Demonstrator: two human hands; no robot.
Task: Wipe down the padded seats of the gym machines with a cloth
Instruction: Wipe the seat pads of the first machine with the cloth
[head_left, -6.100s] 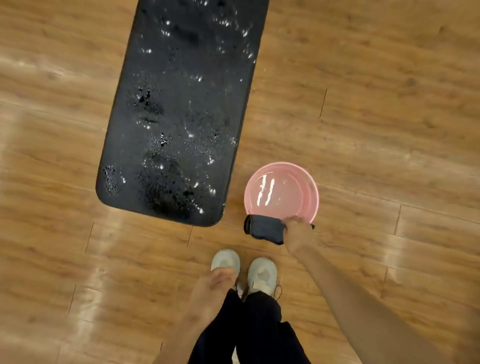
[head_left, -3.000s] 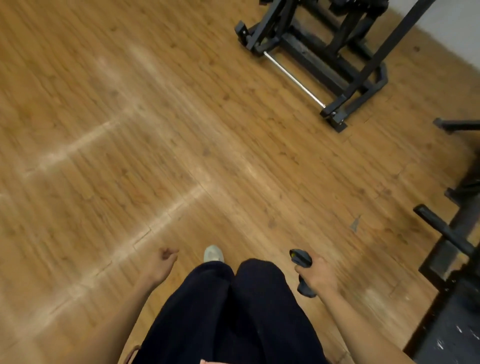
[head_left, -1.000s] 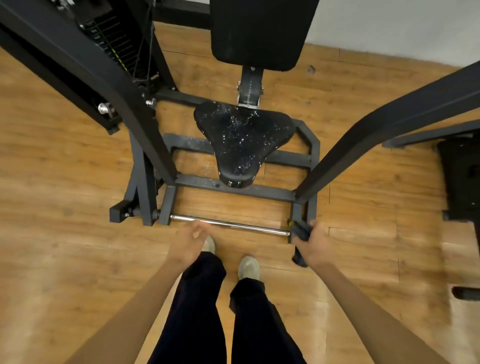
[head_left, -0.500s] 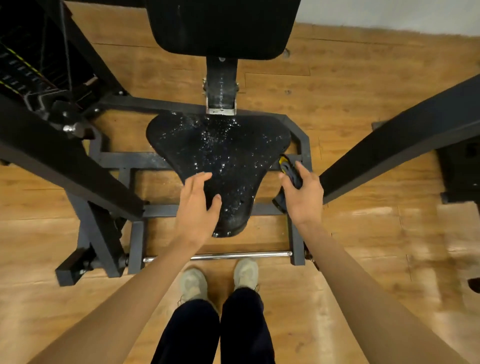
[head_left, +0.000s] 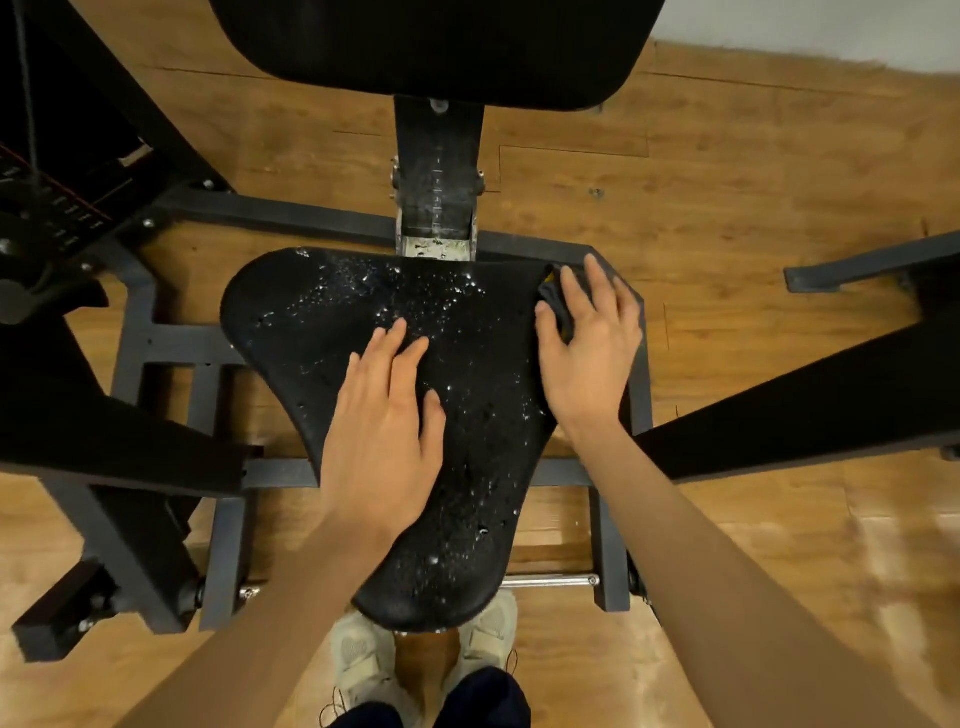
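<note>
the black padded seat (head_left: 415, 415) fills the middle of the view, broad at 12 o'clock and narrowing to a rounded tip at 6 o'clock, its surface speckled with water drops, thickest toward the far edge. the left hand (head_left: 382, 426) lies flat on the seat just left of centre, palm down, its fingers (head_left: 387, 348) straight and a little spread, pointing toward 12 o'clock, holding nothing. the right hand (head_left: 589, 353) rests at the seat's far right corner, around 2 o'clock from the centre, pressing down on a dark cloth (head_left: 556, 299); the fingers lie mostly straight over it, and only a small dark fold with a speck of yellow shows between the thumb and forefinger, so most of the cloth is hidden under the palm and its shape cannot be made out. at 12 o'clock a black back pad (head_left: 431, 47) is cut off by the top edge, joined to the seat by a post (head_left: 436, 171). the dark metal frame (head_left: 171, 332) runs around and under the seat, partly covered by it and by both forearms. at 9 to 10 o'clock a weight stack (head_left: 47, 197) sits in shadow, hard to read. pale shoes (head_left: 363, 660) peek out at 6 o'clock beneath the seat tip, on the wooden floor (head_left: 727, 171).
</note>
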